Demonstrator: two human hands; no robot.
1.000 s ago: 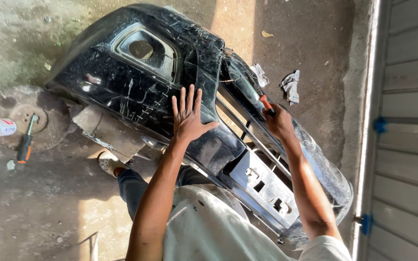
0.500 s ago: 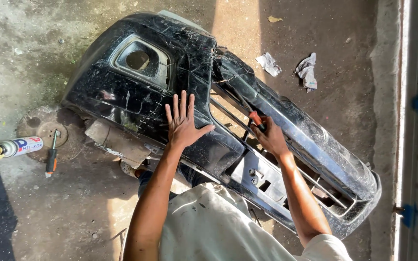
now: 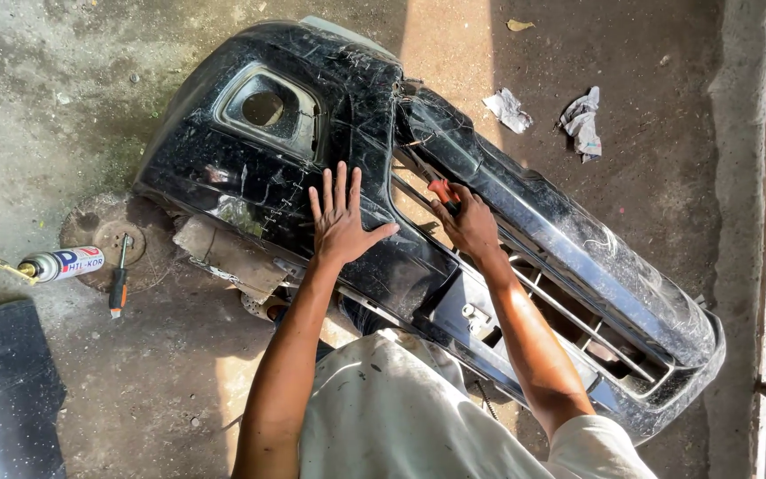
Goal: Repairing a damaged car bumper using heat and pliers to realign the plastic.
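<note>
The scratched black plastic car bumper (image 3: 330,168) lies on the concrete floor (image 3: 64,80). Left hand (image 3: 340,222): grip released, palm flat, steadying the bumper. Right hand (image 3: 467,226): clenched on a small red-handled tool (image 3: 441,190) at the grille opening. Maintain firm palm pressure; work the tool slowly.

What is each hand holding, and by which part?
The right hand grips a red-handled tool by its handle. The left hand holds nothing; it lies flat on the black bumper.

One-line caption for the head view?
Left hand flat on scratched black plastic car bumper; right hand grips small red-handled tool at grille.
</note>
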